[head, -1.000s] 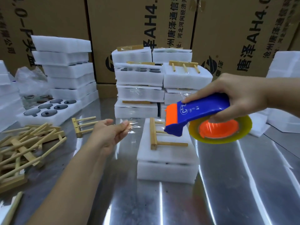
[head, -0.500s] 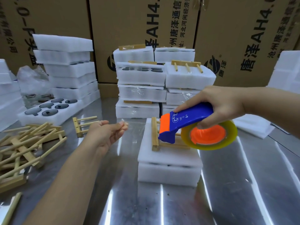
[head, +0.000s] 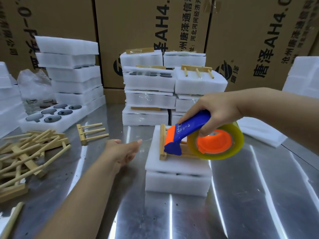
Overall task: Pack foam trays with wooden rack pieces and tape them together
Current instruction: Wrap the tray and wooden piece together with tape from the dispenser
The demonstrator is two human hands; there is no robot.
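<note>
Two stacked foam trays (head: 177, 180) on the table (head: 241, 204), one wooden rack piece (head: 163, 144) on top
Right hand (head: 215, 111) grips one tape dispenser (head: 198, 135) above that rack; left hand (head: 122, 150) hovers beside the trays, fingers loosely spread, empty

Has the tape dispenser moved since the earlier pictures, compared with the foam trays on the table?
Yes. The tape dispenser in the right hand has come down and toward the left, and is now over the wooden rack piece on the foam trays.

Steel table (head: 172, 218) – foam trays (head: 177, 183), wooden rack pieces (head: 25, 152).
</note>
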